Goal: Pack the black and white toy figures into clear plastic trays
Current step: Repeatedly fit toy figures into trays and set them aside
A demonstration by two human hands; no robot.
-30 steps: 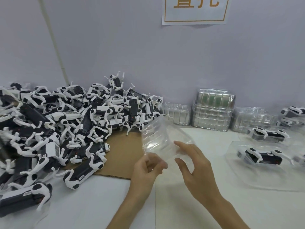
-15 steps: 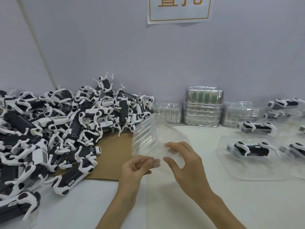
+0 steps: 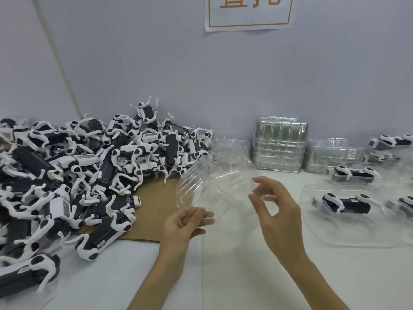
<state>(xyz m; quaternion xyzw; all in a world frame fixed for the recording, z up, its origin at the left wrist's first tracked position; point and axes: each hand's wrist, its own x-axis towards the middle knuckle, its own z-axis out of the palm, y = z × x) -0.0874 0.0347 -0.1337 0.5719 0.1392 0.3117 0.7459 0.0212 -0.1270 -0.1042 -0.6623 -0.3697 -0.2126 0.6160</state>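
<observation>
Clear tray (image 3: 219,182) held up off desk (image 3: 223,276), tilted, long axis running near to far. My left grip (image 3: 183,222) pinches its near edge. My right grip (image 3: 279,211) at right edge, fingers loosely curled, can't tell if holding. Toy figures (image 3: 89,171) heaped left, nearest left grip.

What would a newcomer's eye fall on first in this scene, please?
First, the tangled pile of black and white toy figures heaped across the left. Next, the clear tray held up in the middle, its near edge pinched by the left hand, with the right hand at its right edge. On the right lie packed figures in trays, with a stack of trays further back.
</observation>
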